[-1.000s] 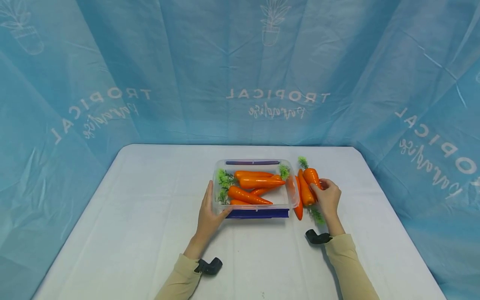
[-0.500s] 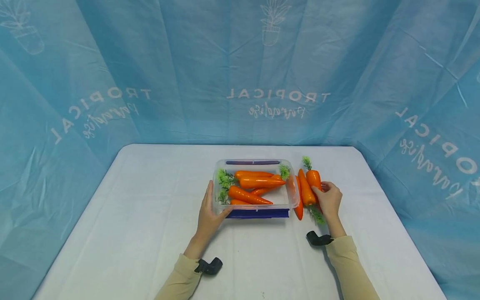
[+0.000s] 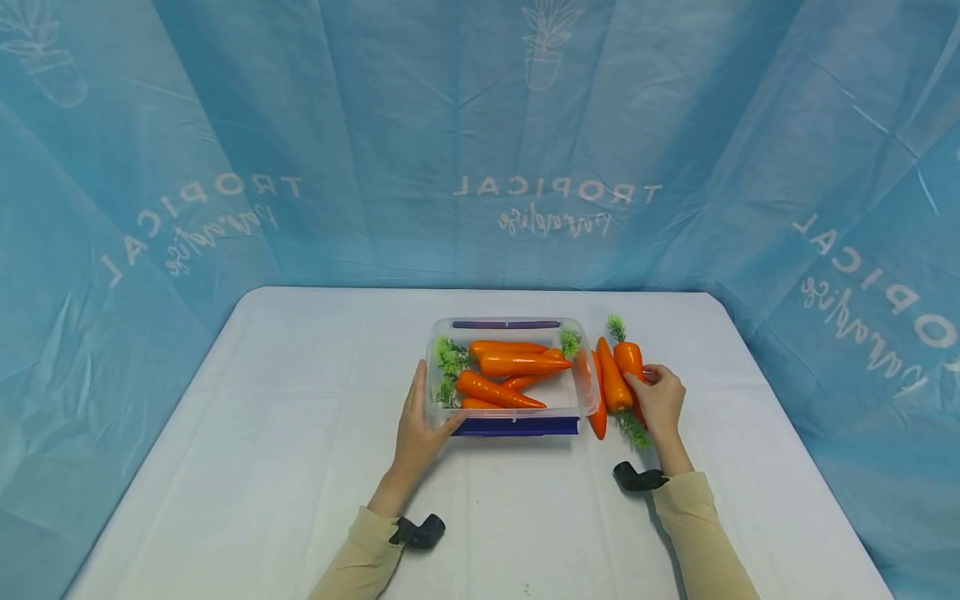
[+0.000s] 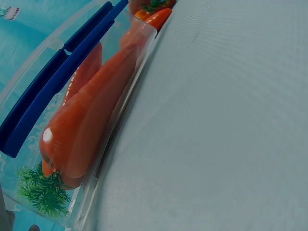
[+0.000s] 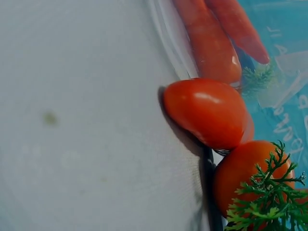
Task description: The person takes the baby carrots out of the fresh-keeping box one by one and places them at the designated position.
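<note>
A clear plastic box (image 3: 551,413) with blue latches holds several orange carrots (image 3: 504,390) with green tops. My left hand (image 3: 417,432) lies along the box's left side, fingers straight, thumb at its near left corner. Right of the box several more carrots (image 3: 616,383) lie side by side. My right hand (image 3: 662,402) pinches the rightmost carrot (image 3: 628,358), whose green top points away; its lower part is partly hidden by the fingers. In the left wrist view, a carrot (image 4: 72,130) shows through the box wall. Carrots (image 5: 207,110) beside the box fill part of the right wrist view.
A white cloth covers the table (image 3: 300,467). Blue curtains (image 3: 405,150) with printed lettering stand behind it and at both sides. A black wrist camera (image 3: 420,533) is on the left wrist, another (image 3: 636,477) on the right.
My right hand and the carrot it pinches have shifted slightly to the right, and that carrot has turned more upright in the head view. The left hand and the box have stayed in place.
</note>
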A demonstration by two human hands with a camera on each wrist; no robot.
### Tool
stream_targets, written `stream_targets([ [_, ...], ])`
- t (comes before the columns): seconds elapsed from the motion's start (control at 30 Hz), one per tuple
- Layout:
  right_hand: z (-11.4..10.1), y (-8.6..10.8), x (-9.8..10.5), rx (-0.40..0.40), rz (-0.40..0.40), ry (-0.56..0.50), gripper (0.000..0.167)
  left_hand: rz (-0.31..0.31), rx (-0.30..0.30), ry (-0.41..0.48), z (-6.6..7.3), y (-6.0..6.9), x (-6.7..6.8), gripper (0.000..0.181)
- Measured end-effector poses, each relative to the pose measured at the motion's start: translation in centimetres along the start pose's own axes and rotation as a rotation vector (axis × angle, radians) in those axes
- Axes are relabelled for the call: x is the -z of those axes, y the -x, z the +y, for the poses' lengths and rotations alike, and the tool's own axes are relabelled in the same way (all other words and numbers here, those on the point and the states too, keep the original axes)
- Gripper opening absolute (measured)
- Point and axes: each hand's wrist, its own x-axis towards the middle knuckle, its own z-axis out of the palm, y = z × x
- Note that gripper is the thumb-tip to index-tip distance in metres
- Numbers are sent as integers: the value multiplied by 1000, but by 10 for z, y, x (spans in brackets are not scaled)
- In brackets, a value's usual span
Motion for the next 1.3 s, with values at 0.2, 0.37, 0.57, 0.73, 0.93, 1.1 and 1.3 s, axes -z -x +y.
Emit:
stream_targets([
  [0.2,1,2,1,-3,10,27,35,-2,-6,0,-2,1,0,101],
  [0.37,0,3,2,-16,7,40,35,-2,-17,-1,-2,2,0,102],
  [0.57,0,1,3,-47,-34,59,38,-3,-14,-3,-2,2,0,102],
  [0.73,-2,0,5,-62,-53,72,39,-3,-13,-6,-1,1,0,101],
  [0.93,-8,0,6,-48,24,28,35,-1,-21,1,-1,1,1,101],
  [1.1,-22,-2,6,6,111,-70,29,-3,-17,-3,-2,1,0,102],
  [1.3,-49,0,2,75,61,-137,27,-7,-2,9,0,1,1,102],
])
